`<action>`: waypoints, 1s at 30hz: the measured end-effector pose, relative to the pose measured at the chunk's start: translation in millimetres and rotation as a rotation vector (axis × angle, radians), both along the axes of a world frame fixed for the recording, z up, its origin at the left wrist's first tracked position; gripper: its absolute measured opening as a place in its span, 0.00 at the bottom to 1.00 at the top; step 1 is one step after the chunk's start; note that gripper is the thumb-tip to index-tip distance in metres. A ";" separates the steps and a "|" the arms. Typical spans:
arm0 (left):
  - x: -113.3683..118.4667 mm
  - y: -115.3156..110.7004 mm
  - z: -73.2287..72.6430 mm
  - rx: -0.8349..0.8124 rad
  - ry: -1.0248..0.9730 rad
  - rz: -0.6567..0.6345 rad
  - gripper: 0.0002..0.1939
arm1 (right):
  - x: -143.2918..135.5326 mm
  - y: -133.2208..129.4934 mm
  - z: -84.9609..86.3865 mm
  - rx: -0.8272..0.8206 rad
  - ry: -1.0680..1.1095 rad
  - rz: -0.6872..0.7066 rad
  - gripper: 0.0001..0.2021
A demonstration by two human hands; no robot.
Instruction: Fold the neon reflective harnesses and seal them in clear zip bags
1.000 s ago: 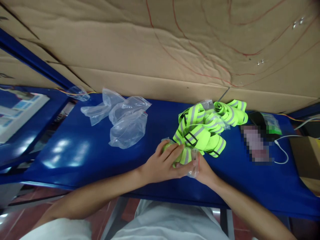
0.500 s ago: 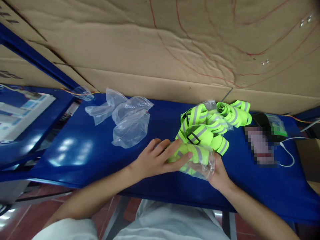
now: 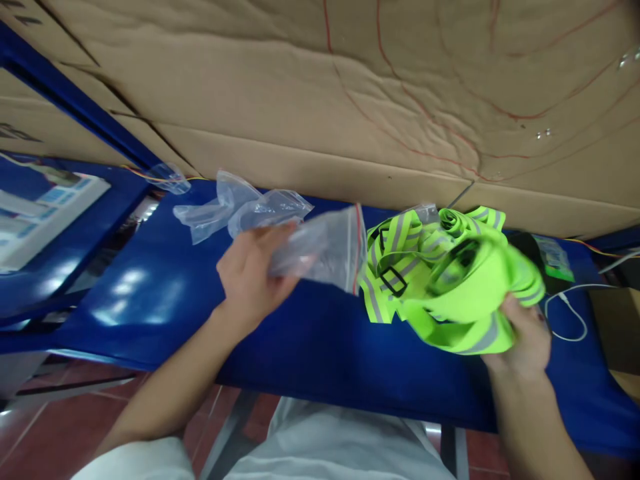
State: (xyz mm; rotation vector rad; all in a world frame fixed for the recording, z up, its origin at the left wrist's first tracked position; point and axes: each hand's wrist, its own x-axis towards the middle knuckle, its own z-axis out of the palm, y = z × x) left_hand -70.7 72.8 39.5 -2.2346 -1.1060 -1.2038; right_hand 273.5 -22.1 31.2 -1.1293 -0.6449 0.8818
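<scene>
Two bare hands are over the blue table point(image 3: 310, 353), each closed on something. The left hand point(image 3: 255, 273) pinches a clear zip bag point(image 3: 325, 250) at one end; the rest of it sticks out past the fingertips, red-lined edge toward the straps. Over on the other side, the right hand point(image 3: 525, 340) has a narrow grip on a looped reflective strap point(image 3: 485, 287), neon green with grey stripes, most of it beyond the fingers and sweeping left. It overlaps a strap pile point(image 3: 393, 267) in my view; I can't tell whether they touch. More clear bags point(image 3: 240, 203) lie behind the left hand.
</scene>
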 end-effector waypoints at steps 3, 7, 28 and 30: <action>-4.8 16.5 -6.6 -0.137 0.021 0.205 0.32 | 5.0 12.0 4.3 -0.037 -0.015 -0.126 0.18; 4.1 19.2 -14.9 -0.325 0.133 0.401 0.41 | 7.2 17.0 -1.9 -0.137 -0.117 0.058 0.18; 26.9 -6.2 -25.5 -0.272 0.293 0.258 0.28 | 117.2 81.7 -9.5 -0.492 -1.716 0.016 0.36; 35.5 -12.2 -28.5 -0.312 0.352 0.190 0.27 | 122.5 98.1 -15.3 -0.539 -1.688 0.126 0.36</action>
